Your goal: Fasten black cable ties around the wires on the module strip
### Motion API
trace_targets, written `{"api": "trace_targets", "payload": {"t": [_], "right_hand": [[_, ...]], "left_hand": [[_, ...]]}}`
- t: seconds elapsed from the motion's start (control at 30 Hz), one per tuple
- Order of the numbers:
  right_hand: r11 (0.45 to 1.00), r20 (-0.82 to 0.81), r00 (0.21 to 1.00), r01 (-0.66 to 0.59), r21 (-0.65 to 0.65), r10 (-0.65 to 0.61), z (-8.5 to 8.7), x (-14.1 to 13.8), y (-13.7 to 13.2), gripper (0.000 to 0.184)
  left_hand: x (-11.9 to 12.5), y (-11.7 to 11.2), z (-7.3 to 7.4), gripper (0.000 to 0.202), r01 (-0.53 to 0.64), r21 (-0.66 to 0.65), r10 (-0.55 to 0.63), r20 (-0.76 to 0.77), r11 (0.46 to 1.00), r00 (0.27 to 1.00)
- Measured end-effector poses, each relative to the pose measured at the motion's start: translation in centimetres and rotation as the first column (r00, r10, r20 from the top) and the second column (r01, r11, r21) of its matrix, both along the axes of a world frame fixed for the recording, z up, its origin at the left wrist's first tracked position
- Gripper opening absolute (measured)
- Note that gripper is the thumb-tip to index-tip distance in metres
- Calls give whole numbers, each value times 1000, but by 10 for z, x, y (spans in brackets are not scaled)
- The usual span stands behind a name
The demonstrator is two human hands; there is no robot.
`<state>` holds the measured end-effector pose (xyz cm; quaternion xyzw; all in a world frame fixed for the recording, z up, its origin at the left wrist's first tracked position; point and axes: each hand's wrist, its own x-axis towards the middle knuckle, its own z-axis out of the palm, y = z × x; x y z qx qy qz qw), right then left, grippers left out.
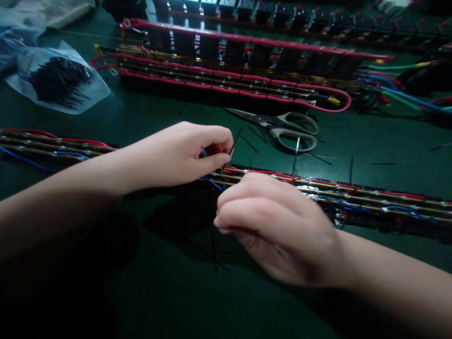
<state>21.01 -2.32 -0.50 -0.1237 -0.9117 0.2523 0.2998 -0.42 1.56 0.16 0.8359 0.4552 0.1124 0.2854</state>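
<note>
My left hand (187,153) pinches a thin black cable tie (237,138) between thumb and forefinger, its end pointing up. That hand is at the top edge of a long strip of brass rails with red and blue wires (363,200), which lies across the table. Closer to me, my right hand (275,226) is curled shut in front of the strip. Its fingertips are pressed together, and whatever they may hold is hidden. Right of the hands, another cable tie (295,157) stands up from the strip.
Scissors (278,126) lie behind the strip among loose cable ties (249,143). A clear bag of black cable ties (63,82) sits at the back left. Further back are finished-looking assemblies with thick red cables (226,80). More loose ties (213,254) lie on the green table (169,301) near me.
</note>
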Motion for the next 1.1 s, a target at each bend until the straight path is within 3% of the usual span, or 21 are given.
{"api": "trace_targets", "payload": {"t": [0.1,0.2,0.33,0.47,0.6,0.87,1.1], "right_hand": [[946,-109,971,177,-270,-213,9,3,6,8],[825,-98,919,291,-484,-382,8,2,15,3],[659,-58,893,285,-696,-447,2,-2,23,12],[589,-68,886,246,-770,-459,2,-2,26,13],[567,-103,879,208,-797,-466,0,-1,28,10],[581,-125,874,200,-789,-470,-6,-1,29,7],[632,-124,879,227,-741,-460,-5,-1,30,7]], "left_hand": [[-1,1,1,21,17,-27,-16,31,1000,999],[-1,1,1,17,15,-60,-13,20,998,1000],[0,0,2,7,-11,-36,12,30,999,999],[-1,0,3,10,4,3,-4,122,1000,992],[-3,0,5,15,54,-2,-52,221,999,974],[-4,0,6,16,140,-90,-120,205,986,971],[-4,-1,5,15,124,-144,-97,178,982,979]]}}
